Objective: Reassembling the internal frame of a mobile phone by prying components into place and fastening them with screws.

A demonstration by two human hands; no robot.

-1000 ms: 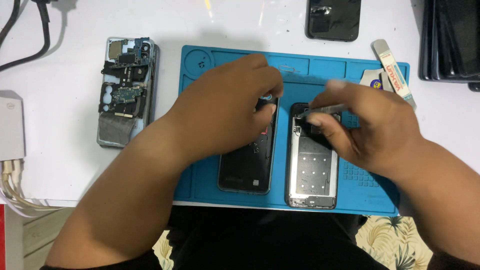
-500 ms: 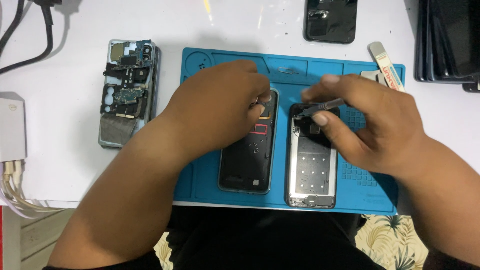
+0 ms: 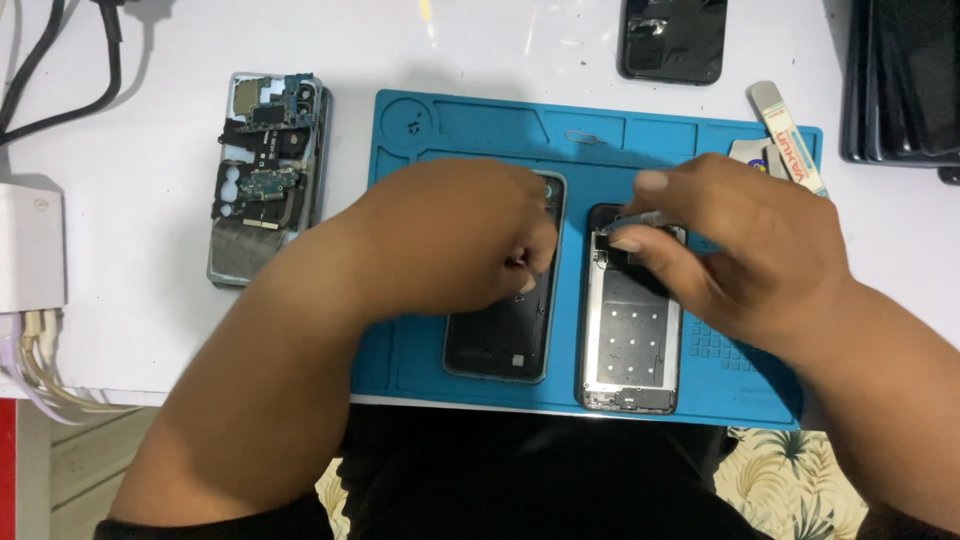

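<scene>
On the blue mat [image 3: 450, 130], the left hand [image 3: 460, 240] rests with curled fingers on a black phone cover [image 3: 500, 340], while the right hand [image 3: 730, 245] pinches a small grey part [image 3: 640, 216] over the opened phone frame [image 3: 630, 340].

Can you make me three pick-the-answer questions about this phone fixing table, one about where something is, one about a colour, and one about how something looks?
1. Where does the opened phone with bare circuit boards lie?
A. on the white table left of the mat
B. on the mat's middle
C. under the right hand

2. What colour is the flat rubber work mat?
A. red
B. blue
C. green

3. How does the phone frame with the silver metal plate look?
A. sealed with its back cover on
B. wrapped in paper
C. open, inner plate showing

Answers:
1 A: it rests on the white table, off the mat's left edge.
2 B: the mat is blue all over.
3 C: its silver plate is bare, and the right hand pinches a small part at its top end, while the left hand rests on the dark phone back beside it.
</scene>
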